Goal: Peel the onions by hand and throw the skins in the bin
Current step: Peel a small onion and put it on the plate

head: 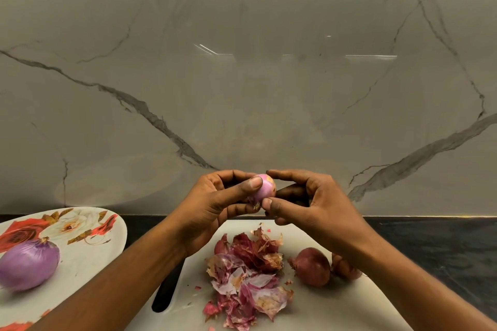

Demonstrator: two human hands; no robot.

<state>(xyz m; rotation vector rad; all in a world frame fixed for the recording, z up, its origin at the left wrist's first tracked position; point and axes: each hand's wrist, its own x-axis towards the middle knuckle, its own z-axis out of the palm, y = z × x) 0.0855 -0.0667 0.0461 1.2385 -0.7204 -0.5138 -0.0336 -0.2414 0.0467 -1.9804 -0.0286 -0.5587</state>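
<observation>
A small pink onion is held up over the white cutting board. My left hand grips it with the thumb across its top. My right hand pinches its lower end between thumb and forefinger. A heap of purple and brown skins lies on the board below. Beside it sits an unpeeled red onion, with another onion partly hidden behind my right wrist. A peeled purple onion rests on a flowered plate at the left.
A dark knife handle pokes out beside the board's left edge under my left forearm. The black counter runs to the right. A marble wall stands close behind. No bin is in view.
</observation>
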